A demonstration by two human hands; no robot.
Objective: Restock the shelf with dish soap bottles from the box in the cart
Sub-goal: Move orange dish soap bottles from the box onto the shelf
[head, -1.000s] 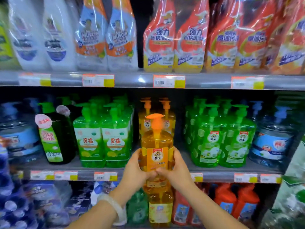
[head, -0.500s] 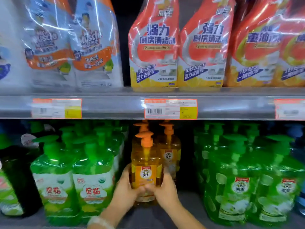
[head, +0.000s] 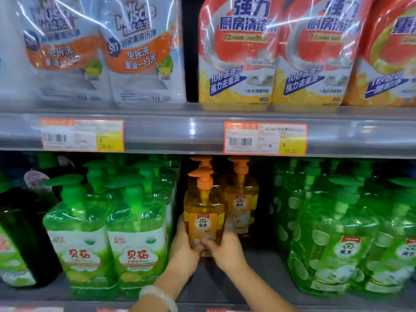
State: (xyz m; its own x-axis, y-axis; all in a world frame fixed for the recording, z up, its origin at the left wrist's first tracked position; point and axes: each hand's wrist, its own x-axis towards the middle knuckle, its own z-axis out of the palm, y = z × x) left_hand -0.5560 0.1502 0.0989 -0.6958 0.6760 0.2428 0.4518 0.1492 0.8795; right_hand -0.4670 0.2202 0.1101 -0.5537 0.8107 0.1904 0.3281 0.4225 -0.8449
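Lower centre of frame: left hand (head: 183,251) and right hand (head: 226,251) both clasp the base of an orange bottle (head: 203,212), upright on the shelf (head: 265,266). Two more orange bottles (head: 242,199) just behind. Green bottles (head: 135,221) flank left and right. Price tags (head: 265,138) on the rail above.

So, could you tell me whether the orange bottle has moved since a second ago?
Yes. The orange bottle went from the shelf edge back toward the rear bottles.
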